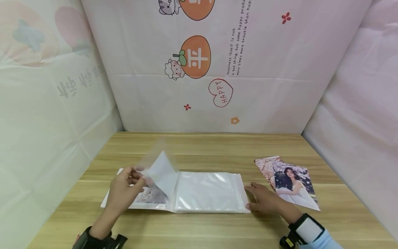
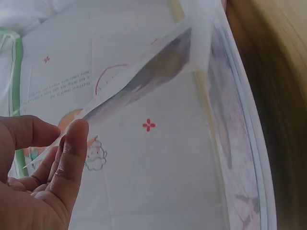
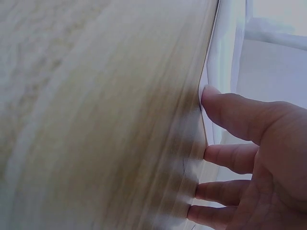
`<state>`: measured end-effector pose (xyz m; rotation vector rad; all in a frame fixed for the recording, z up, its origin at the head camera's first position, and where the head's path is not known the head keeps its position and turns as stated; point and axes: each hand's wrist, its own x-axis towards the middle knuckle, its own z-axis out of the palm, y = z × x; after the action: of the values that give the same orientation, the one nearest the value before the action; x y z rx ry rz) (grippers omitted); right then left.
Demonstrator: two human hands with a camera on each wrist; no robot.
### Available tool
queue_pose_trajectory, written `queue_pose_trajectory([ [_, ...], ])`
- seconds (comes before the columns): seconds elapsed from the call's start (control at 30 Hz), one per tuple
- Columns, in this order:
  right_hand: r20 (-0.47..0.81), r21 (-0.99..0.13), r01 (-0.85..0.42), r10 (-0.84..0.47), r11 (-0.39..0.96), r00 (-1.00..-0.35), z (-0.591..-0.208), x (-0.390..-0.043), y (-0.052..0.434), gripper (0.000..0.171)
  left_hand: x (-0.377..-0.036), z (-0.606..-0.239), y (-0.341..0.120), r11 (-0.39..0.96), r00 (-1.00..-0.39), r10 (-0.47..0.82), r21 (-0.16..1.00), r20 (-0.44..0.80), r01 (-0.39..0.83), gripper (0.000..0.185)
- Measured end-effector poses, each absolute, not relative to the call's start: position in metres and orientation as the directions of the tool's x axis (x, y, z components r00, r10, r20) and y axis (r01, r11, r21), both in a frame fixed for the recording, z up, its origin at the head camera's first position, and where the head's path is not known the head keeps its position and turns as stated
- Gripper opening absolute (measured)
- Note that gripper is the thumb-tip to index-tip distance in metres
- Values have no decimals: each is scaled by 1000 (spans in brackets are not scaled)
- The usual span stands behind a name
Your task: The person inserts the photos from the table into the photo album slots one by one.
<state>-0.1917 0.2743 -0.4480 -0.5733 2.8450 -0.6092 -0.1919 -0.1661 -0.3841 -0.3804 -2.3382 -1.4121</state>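
A photo album (image 1: pixel 207 192) lies spread on the wooden table, clear sleeves on its right half. My left hand (image 1: pixel 125 186) pinches the edge of a lifted album page (image 1: pixel 164 171) between thumb and fingers. That page stands tilted and blurred over the left half, where part of a printed photo (image 1: pixel 152 196) shows. The left wrist view shows the page (image 2: pixel 144 79) slanting up from the left hand (image 2: pixel 48 167). Against the right cover edge of the album rests my right hand (image 1: pixel 264 199). Its fingers (image 3: pixel 225 158) are spread along that edge in the right wrist view.
Two loose photos lie right of the album: a portrait of a person in a white dress (image 1: pixel 296 186) overlaps a pink blossom print (image 1: pixel 266 167). White cloth walls (image 1: pixel 149 103) with printed cartoons enclose the wooden table (image 1: pixel 199 231) at the back and sides.
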Motion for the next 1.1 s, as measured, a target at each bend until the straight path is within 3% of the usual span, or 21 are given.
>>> queue_pose_trajectory([
  [0.17,-98,-426,-325,-400,844,-911,-446,-190,274,63,-191,-382,-178,393,-937,-18,864,349,314,31],
  [0.5,-94,-411,-324,-393,852,-915,-448,-191,275,64,-190,-386,-195,427,-975,-89,893,202,146,62],
  [0.87,-93,-417,-329,-399,848,-912,-450,-191,276,64,-188,-397,-217,703,-994,-54,710,96,30,67],
  [1.1,-92,-425,-330,-403,843,-910,-450,-191,277,64,-192,-405,-224,818,-997,8,573,82,54,57],
])
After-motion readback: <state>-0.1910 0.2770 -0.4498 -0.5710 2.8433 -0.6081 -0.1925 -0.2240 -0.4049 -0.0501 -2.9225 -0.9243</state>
